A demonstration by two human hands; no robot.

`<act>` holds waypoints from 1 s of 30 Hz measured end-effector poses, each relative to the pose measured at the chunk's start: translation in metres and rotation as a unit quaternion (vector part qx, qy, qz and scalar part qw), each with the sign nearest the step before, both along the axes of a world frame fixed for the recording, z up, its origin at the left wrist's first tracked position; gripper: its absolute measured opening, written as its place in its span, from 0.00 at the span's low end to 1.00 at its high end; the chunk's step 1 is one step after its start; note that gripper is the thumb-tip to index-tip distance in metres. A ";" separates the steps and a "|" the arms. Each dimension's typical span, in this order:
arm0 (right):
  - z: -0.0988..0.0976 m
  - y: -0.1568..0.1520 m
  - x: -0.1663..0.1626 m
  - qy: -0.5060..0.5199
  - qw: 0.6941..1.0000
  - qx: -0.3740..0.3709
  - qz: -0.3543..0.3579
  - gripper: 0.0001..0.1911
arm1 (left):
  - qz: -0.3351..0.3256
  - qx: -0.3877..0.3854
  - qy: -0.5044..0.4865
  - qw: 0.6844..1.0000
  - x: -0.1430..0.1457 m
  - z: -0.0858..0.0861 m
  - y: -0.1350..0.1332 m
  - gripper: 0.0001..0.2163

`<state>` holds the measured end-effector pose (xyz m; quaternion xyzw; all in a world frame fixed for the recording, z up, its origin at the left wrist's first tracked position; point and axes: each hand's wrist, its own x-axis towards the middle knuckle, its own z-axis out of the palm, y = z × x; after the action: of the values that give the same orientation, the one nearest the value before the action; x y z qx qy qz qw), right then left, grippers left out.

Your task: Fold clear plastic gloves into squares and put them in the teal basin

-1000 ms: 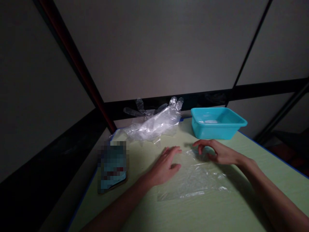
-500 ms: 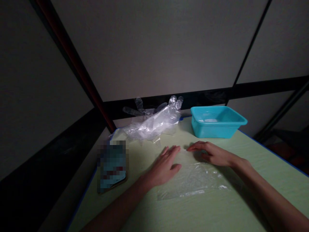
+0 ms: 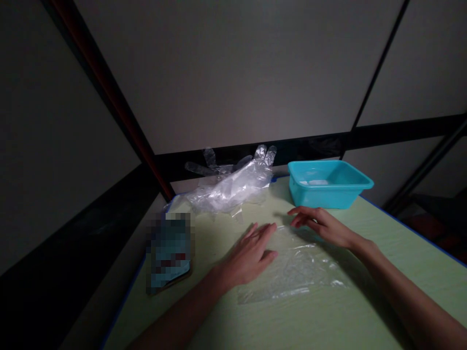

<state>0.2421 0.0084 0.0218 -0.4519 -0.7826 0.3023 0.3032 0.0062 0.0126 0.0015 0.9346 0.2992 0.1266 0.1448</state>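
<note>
A thin, clear plastic piece (image 3: 302,270) lies spread and wrinkled on the table in front of me. It looks like the same film as the disposable gloves behind it; its full outline is hard to make out. My left hand (image 3: 251,255) rests palm down on its left part, fingers stretched and thumb apart. Above its far right edge hovers my right hand (image 3: 323,224), fingers loosely bent and apart, with nothing visible in them. A heap of clear plastic disposable gloves (image 3: 228,189) lies at the back of the table, several fingers sticking up.
A turquoise plastic basin (image 3: 326,194) stands at the back right with something pale inside. On the left lies a blurred-out, bluish flat object (image 3: 170,255). The pale green table (image 3: 277,325) has a blue edge, and wall panels (image 3: 237,73) rise behind it.
My right hand has lifted off the plastic's far edge and moved slightly up and right. My left hand has shifted slightly right, still flat. The gloves and basin stay put.
</note>
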 end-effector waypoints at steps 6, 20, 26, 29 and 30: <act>-0.005 0.000 -0.007 0.091 0.990 -0.104 0.031 0.10 | -0.004 0.022 0.028 0.999 0.000 -0.003 -0.001 0.24; -0.015 0.006 -0.010 0.145 0.964 -0.219 0.032 0.05 | -0.007 0.042 0.075 0.996 0.000 -0.004 0.000 0.26; -0.015 0.005 -0.010 0.140 0.966 -0.213 0.032 0.06 | -0.012 0.028 0.130 0.991 -0.008 0.007 0.001 0.28; -0.014 0.006 -0.010 0.141 0.967 -0.212 0.033 0.06 | -0.002 0.015 0.154 0.988 -0.012 0.013 0.004 0.28; -0.014 0.006 -0.010 0.141 0.967 -0.212 0.033 0.06 | 0.005 0.011 0.161 0.987 -0.013 0.015 0.004 0.29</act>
<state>0.2322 0.0142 0.0077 -0.4324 -0.6647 0.5318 0.2972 -0.0071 0.0170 0.0164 0.9427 0.3221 -0.0215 0.0840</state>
